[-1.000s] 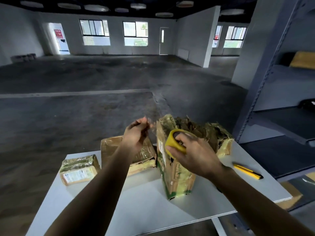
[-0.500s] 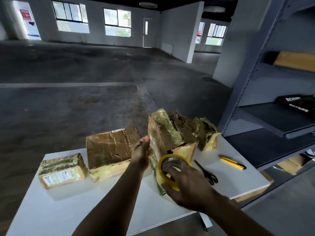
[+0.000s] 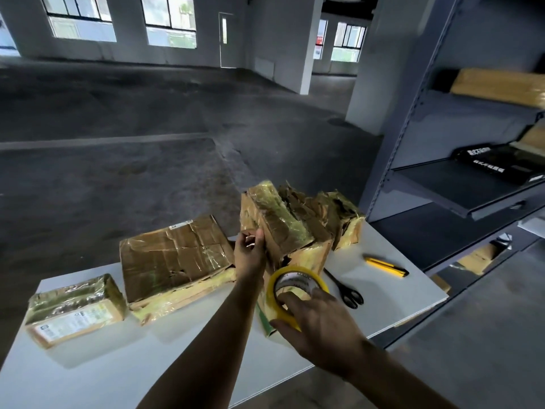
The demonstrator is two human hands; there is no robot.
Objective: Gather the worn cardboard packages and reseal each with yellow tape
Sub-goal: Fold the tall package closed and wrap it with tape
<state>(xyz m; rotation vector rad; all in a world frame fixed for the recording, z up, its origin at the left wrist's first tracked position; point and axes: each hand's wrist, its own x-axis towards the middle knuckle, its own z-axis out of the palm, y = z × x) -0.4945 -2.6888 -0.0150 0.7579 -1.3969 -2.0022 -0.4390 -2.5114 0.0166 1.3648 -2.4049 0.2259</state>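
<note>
My right hand (image 3: 321, 329) grips the yellow tape roll (image 3: 298, 286), one finger in its core, just before the tall torn package (image 3: 283, 225) standing mid-surface (image 3: 147, 349), my left hand (image 3: 249, 255) touching its left edge with curled fingers (any pinch: cannot tell), flat package (image 3: 174, 255) lying left, scissors (image 3: 345, 290) right.

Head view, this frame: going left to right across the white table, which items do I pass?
Small labelled package → flat wide package → tall torn package → black scissors → yellow utility knife. Left out because they overlap others: left hand, right hand, tape roll, rear package.
</note>
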